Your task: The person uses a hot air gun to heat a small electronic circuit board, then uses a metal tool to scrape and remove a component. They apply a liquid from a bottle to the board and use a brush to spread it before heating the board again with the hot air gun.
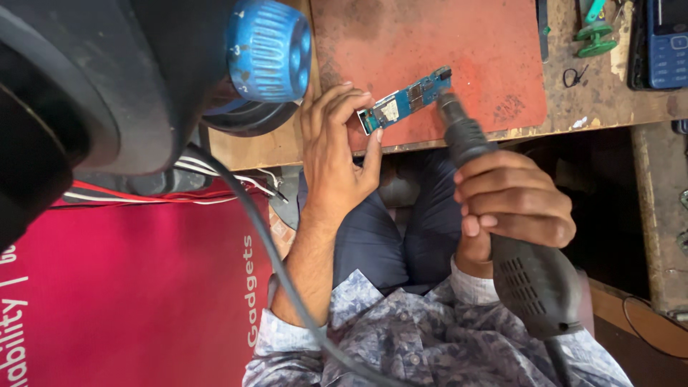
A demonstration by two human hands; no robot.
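Note:
My left hand (335, 154) pinches the near end of a small blue circuit board (405, 102) and holds it at the front edge of a red mat (430, 39). Gripped in my right hand (512, 204) is a dark grey hot-air handpiece (530, 279). Its black nozzle (453, 115) points up at the far end of the board, almost touching it. The handpiece's cable leaves at the bottom of the view.
A black machine with a blue numbered knob (269, 50) stands at the left, with red and white wires (172, 193) below. A grey cable (272, 265) crosses my left arm. A blue keypad phone (666, 43) and green tool (595, 32) lie at the back right of the wooden bench (609, 93).

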